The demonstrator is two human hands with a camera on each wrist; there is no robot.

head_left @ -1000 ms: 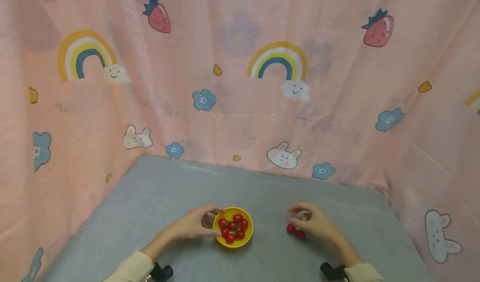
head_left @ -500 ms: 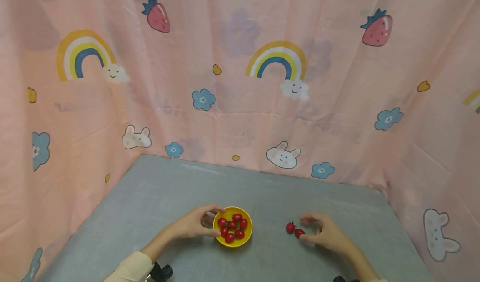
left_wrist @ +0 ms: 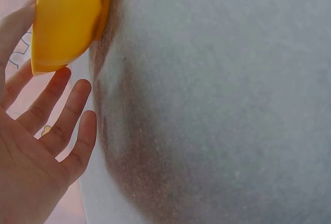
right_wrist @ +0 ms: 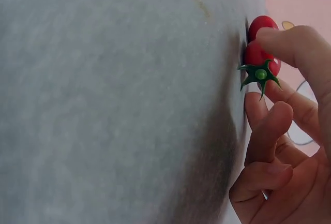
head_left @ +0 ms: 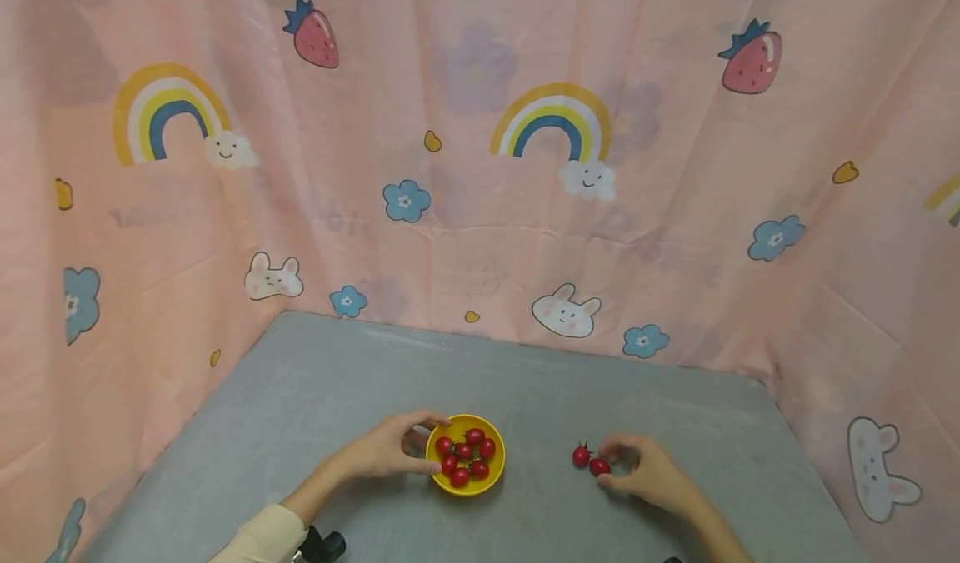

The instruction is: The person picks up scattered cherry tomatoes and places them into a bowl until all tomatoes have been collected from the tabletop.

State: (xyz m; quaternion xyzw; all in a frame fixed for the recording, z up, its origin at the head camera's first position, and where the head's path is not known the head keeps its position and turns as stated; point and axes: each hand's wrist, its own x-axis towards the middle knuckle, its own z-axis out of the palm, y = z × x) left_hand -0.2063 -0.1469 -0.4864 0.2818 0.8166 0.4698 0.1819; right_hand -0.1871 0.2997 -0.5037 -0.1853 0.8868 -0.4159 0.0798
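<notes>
In the head view my left hand [head_left: 384, 446] holds a small yellow bowl [head_left: 496, 475] by its left side, thumb at the near rim and a finger at the far rim. Several red cherry tomatoes [head_left: 478, 469] lie inside. The left wrist view shows the bowl's outer wall [left_wrist: 67, 25], with the other fingers spread below it. To the right, my right hand [head_left: 652, 473] pinches a cherry tomato [head_left: 599, 466] between thumb and forefinger, low at the table. Its green calyx [right_wrist: 260, 74] faces the right wrist camera. A second cherry tomato [head_left: 581, 455] lies right beside it.
A grey table [head_left: 360, 363] carries everything. Behind and at both sides hangs a pink curtain [head_left: 465, 246] printed with rainbows, rabbits and flowers. A black wrist mount [head_left: 324, 544] shows below the left forearm.
My right hand drew back to the right from above the two tomatoes, then closed thumb and forefinger on the nearer one. The left hand and bowl have stayed put.
</notes>
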